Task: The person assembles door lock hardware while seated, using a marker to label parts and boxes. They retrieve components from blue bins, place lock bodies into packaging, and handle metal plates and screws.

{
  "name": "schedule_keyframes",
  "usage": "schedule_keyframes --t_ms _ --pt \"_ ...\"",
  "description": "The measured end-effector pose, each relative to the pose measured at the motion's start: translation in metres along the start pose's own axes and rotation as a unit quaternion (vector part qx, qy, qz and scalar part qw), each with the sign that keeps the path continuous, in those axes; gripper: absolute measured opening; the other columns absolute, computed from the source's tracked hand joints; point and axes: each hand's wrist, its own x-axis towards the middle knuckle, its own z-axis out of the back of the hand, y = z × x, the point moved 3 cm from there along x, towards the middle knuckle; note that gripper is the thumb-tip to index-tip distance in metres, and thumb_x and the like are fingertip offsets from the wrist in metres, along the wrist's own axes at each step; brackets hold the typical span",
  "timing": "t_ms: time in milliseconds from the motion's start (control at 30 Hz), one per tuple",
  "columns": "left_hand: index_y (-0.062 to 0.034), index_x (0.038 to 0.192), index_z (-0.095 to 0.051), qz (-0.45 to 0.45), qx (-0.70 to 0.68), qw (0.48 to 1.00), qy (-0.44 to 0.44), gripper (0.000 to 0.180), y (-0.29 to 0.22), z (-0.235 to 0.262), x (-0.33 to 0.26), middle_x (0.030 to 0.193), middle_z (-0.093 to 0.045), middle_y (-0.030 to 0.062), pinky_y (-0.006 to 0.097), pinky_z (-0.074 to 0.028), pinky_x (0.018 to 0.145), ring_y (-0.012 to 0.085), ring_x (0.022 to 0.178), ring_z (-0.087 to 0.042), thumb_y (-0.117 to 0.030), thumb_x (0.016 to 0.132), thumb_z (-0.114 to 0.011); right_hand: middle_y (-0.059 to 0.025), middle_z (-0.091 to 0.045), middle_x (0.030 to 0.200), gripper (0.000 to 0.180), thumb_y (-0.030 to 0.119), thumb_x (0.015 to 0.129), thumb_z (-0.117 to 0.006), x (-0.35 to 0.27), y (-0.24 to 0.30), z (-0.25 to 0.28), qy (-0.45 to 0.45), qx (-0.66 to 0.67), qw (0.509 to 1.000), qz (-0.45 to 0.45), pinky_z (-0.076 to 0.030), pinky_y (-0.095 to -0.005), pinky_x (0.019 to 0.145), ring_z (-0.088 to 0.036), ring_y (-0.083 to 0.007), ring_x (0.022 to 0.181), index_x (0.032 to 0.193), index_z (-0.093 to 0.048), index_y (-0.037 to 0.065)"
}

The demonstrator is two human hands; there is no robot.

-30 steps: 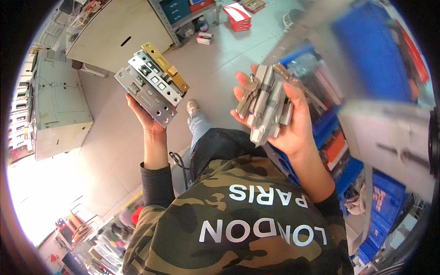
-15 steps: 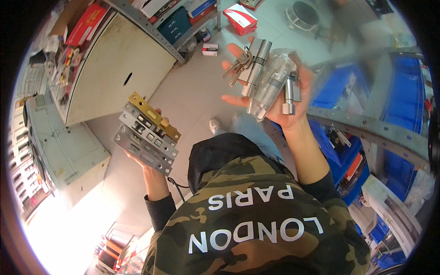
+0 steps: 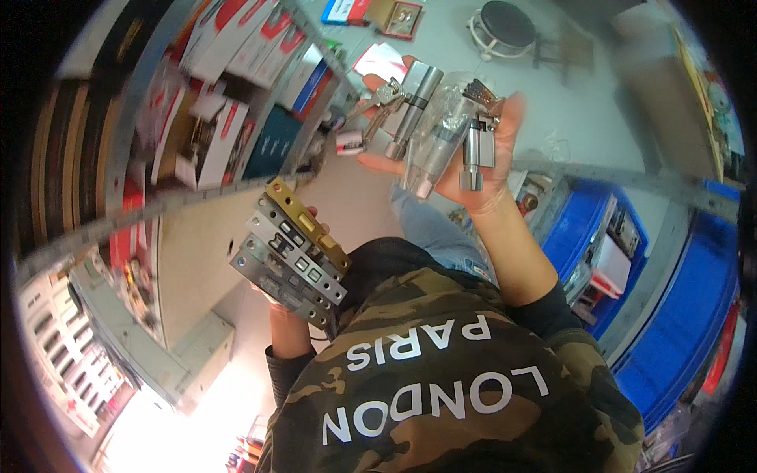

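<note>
My left hand is wrapped round several stacked mortise locks, its fingers mostly hidden behind them. One has a gold faceplate; beside it are a silver faceplate and a grey faceplate. On the spread palm of my right hand lie three silver lock cylinders, with the fingers partly curled at their edges. A ring of keys hangs at the left cylinder. Clear plastic wraps the middle cylinder. More keys sit above the right cylinder.
A metal shelf with boxes stands at left, above a pale cabinet. Blue bins fill a rack on the right. Ahead on the floor are a round stool, an open box and a small white-and-red box.
The view has shifted forward and turned; the boxed shelf at left now shows more fully. In the picture the mortise locks sit further right and lower, the cylinders slightly left. Both holds stay the same.
</note>
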Motion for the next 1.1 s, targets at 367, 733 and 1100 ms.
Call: schedule_keyframes --t_ms 367,733,1100 --pt "-0.0116 0.135 -0.030 0.118 0.064 0.990 -0.051 0.091 -0.003 -0.033 0.222 0.128 -0.039 0.0193 0.052 -0.043 0.091 0.0334 0.111 -0.046 -0.052 0.063 -0.068 -0.0190 -0.012 0.144 0.118 0.074 0.052 -0.063 0.078 0.173 0.021 0.003 -0.055 0.992 0.115 -0.015 -0.0658 0.099 -0.031 -0.0355 0.126 0.141 -0.012 0.015" --pt "-0.0121 0.137 -0.026 0.122 0.095 0.988 -0.014 0.092 0.001 -0.021 0.464 0.132 -0.032 0.0252 0.058 -0.041 0.088 0.0428 0.114 -0.041 -0.061 0.067 -0.062 -0.0185 -0.046 0.124 0.047 0.015 0.079 -0.050 0.070 0.357 0.143 -0.465 -0.172 0.833 0.243 -0.048 -0.0490 0.084 -0.050 -0.0323 0.109 0.123 -0.040 0.001" --pt "-0.0184 0.136 -0.033 0.055 0.067 0.996 0.013 0.068 0.011 -0.093 0.628 0.131 -0.036 0.0144 0.047 -0.035 0.092 0.0269 0.109 -0.042 -0.043 0.077 -0.058 -0.0219 -0.046 0.121 0.050 0.007 0.074 -0.053 0.178 0.518 0.178 -0.418 -0.168 0.875 0.179 -0.037 -0.0541 0.098 -0.046 -0.0383 0.113 0.122 -0.040 -0.001"
